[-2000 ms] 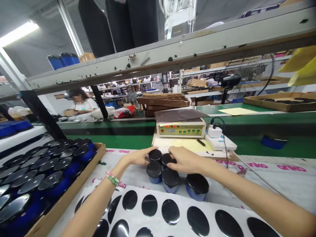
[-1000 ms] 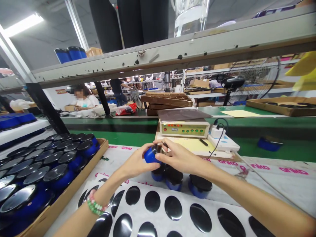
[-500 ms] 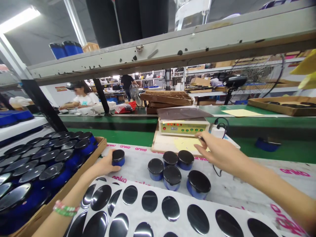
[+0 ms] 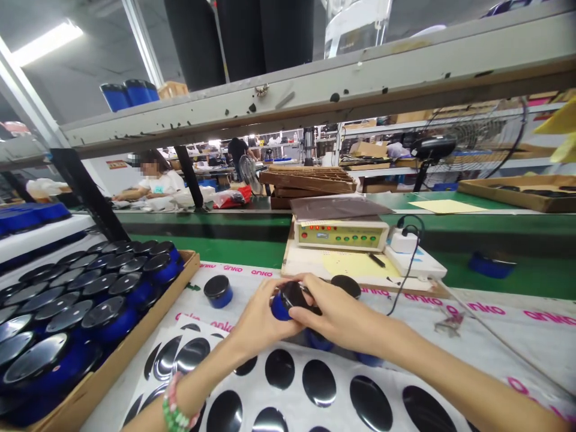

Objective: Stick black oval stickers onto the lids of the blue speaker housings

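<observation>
My left hand (image 4: 265, 315), with a beaded bracelet (image 4: 176, 403) on its wrist, is closed round the side of a short blue cylinder with a black top (image 4: 281, 306). From the other side my right hand (image 4: 335, 312) is closed on the same cylinder, its fingers at the black top. My hands hide part of it and cover several similar cylinders behind and below. One of these, a blue cylinder (image 4: 345, 285), shows beyond my right hand. Another blue cylinder (image 4: 218, 292) stands apart at the left. Below my hands lie white sheets with black round stickers (image 4: 318, 382).
A cardboard box (image 4: 150, 315) packed with blue cylinders is at the left. Behind my hands, a control box with lit red digits (image 4: 339, 234) and a small black stick (image 4: 377, 260) rest on a board. A cable (image 4: 495, 339) crosses the right side; a shelf beam (image 4: 288, 96) spans above.
My left hand has left the cylinder at the left and moved right. My right hand has let go of the small black stick on the board and come down. Both now hold one cylinder.
</observation>
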`<state>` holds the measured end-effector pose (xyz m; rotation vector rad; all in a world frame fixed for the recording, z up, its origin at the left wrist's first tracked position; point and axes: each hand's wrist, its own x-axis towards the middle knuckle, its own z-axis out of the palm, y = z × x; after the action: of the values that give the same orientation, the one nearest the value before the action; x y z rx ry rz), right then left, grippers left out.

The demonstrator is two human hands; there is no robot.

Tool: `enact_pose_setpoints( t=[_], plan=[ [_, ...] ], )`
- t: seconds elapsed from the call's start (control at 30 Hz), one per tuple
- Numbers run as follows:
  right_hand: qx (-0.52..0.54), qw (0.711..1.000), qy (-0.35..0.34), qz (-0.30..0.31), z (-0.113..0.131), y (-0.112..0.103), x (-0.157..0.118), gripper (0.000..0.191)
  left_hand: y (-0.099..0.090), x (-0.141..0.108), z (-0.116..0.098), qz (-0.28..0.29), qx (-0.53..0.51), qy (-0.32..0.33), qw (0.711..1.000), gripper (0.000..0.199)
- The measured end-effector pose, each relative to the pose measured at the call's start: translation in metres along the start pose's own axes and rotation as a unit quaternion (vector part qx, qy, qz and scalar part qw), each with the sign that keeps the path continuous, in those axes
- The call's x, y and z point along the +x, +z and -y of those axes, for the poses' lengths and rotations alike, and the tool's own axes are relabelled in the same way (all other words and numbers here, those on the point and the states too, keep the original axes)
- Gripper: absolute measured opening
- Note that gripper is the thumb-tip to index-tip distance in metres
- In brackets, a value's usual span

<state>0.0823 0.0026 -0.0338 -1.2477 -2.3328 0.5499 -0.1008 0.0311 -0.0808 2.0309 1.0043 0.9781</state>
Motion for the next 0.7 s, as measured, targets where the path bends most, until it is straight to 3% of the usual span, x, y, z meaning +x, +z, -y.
enact_pose_setpoints(
  t=[0.2, 0.33, 0.4, 0.47, 0.53, 0.63, 0.7],
  plan=[
    [0.065, 0.994, 0.043, -0.077, 0.015, 0.003, 0.001, 0.014, -0.007, -0.012, -0.031, -0.032, 0.059, 0.016, 0.998, 0.051],
    [0.046, 0.991, 0.058, -0.113, 0.019, 0.014, 0.007, 0.026, 0.002, -0.014, -0.033, -0.041, 0.071, -0.014, 0.997, 0.045],
    [0.044, 0.992, 0.048, -0.110, 0.018, 0.016, 0.012, 0.024, -0.003, -0.013, -0.030, -0.034, 0.080, -0.014, 0.996, 0.047],
    [0.046, 0.993, 0.037, -0.098, 0.013, 0.013, 0.018, 0.022, -0.021, -0.010, -0.022, 0.011, 0.115, -0.018, 0.993, 0.057],
    [0.040, 0.994, 0.031, -0.095, 0.006, 0.008, 0.026, 0.023, -0.052, -0.006, -0.008, 0.046, 0.176, -0.051, 0.982, 0.066],
    [0.024, 0.994, 0.032, -0.100, -0.003, 0.004, 0.038, 0.027, -0.103, 0.000, 0.023, -0.003, 0.223, -0.134, 0.966, 0.063],
    [0.020, 0.996, 0.027, -0.088, -0.004, 0.007, 0.047, 0.028, -0.126, 0.004, 0.044, -0.006, 0.222, -0.174, 0.959, 0.057]
  ],
)
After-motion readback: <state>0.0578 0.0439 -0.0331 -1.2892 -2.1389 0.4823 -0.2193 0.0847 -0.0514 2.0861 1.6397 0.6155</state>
